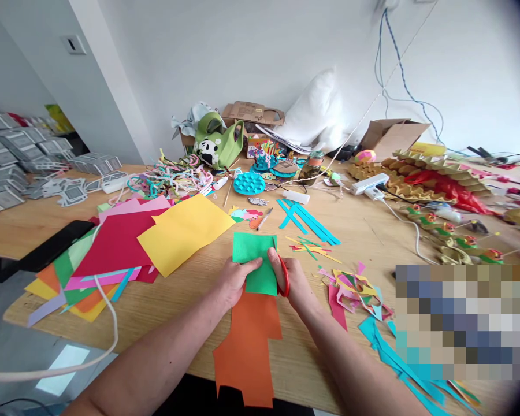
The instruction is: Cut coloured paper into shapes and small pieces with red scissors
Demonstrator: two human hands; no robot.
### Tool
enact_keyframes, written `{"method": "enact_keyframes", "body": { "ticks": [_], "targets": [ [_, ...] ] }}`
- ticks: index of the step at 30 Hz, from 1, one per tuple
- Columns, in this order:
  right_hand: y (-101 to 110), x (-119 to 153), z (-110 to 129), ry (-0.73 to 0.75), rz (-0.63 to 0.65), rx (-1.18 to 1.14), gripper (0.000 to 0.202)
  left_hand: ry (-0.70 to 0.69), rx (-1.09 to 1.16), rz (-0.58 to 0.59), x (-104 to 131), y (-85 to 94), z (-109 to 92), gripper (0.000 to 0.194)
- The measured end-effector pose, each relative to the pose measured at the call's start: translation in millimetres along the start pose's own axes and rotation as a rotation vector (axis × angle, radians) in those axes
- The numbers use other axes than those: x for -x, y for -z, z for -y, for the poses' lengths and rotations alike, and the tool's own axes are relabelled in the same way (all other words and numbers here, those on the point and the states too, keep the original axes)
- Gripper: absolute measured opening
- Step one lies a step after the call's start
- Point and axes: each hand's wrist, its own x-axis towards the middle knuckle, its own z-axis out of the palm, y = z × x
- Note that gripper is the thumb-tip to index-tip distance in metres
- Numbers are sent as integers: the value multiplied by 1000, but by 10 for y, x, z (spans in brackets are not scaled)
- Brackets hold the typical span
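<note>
1. so, nearest me, orange paper [250, 352] with notched edges lies at the near edge of the wooden table [186, 329], its top end running under the green paper [255, 245].
2. my left hand [237, 281] has its fingers closed on the green paper, thumb pressed on top, at the left side.
3. my right hand [292, 284] has its fingers wrapped round the red-handled scissors [285, 280], thumb towards the green paper's right edge. how far the blades stand apart, i can't tell.
4. the green paper sits between my two hands, above the table and just past most of the orange.
5. to the right are blue strips [385, 352] and a tangle of colourful scraps [357, 289]; to the left, a dark red sheet [121, 242] overlaps other coloured sheets, with a yellow sheet [186, 231] beside it.
6. further on come a pencil [264, 218], more strips of blue [309, 219] and a blue scalloped dish [248, 184].
7. farthest, a green panda bag [225, 144] stands near a white plastic bag [316, 110], in front of the pale wall [242, 46].
</note>
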Motion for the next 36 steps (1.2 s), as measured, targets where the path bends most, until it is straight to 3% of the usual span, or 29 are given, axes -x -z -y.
{"method": "enact_keyframes", "body": {
  "ticks": [36],
  "targets": [
    [34,-1,-5,9,4,41,62,24,4,-3,-12,-5,26,45]
  ]
}}
